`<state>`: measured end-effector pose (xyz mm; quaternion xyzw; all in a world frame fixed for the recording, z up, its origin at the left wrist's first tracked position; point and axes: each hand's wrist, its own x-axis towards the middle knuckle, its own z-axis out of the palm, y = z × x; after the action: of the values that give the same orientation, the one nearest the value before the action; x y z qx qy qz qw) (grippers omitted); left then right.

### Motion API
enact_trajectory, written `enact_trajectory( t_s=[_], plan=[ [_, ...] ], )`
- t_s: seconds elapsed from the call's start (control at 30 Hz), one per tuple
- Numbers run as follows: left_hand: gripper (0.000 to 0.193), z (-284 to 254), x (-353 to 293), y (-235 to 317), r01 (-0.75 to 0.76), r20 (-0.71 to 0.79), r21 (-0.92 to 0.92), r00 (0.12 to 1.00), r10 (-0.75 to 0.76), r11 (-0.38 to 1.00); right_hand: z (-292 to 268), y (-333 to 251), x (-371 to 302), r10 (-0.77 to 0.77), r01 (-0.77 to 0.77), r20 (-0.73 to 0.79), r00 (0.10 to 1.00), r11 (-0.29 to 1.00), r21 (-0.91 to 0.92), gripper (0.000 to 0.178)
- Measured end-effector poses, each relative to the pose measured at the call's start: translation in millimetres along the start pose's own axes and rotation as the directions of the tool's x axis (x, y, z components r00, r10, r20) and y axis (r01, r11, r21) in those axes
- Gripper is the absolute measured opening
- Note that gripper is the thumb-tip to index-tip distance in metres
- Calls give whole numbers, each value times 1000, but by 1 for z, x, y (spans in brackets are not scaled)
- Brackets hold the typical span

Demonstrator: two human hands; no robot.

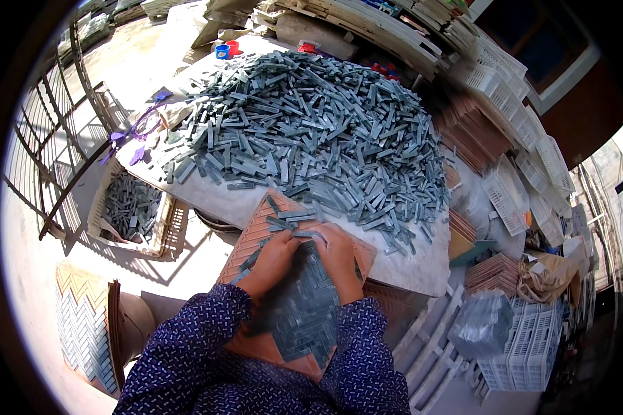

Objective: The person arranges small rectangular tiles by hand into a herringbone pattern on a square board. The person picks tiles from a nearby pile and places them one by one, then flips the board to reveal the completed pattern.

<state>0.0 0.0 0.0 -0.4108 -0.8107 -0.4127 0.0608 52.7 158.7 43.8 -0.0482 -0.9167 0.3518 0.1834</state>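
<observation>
An orange-brown tray (257,221) with zigzag ridges lies tilted in front of me at the table's near edge. Grey-green stone strips (301,315) fill its middle and lower part in a herringbone pattern. Over its upper part, my left hand (273,261) and my right hand (337,252) are close together with curled fingers. Between their fingertips is one stone strip (307,234), gripped from both sides. Several loose strips (294,216) rest on the tray just beyond my fingers. The undersides of my fingers are hidden.
A big heap of stone strips (311,124) covers the pale table (422,266). At left are a crate (160,232) of strips, a patterned panel (83,325) and a metal railing (48,138). White crates (526,353) and stacked orange trays (471,131) stand at right. Small cups (222,52) sit behind.
</observation>
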Motion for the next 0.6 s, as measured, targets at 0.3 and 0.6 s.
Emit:
enact_trajectory(
  t_s=[0.3,0.6],
  plan=[
    [17,-3,-4,8,87,-114,-134,988,-102,987,-9,3,30,-114,137,200,973,985,-108,17],
    [12,-9,1,15,93,-89,-160,990,-108,983,-30,10,14,235,-274,329,915,959,76,22]
  ],
)
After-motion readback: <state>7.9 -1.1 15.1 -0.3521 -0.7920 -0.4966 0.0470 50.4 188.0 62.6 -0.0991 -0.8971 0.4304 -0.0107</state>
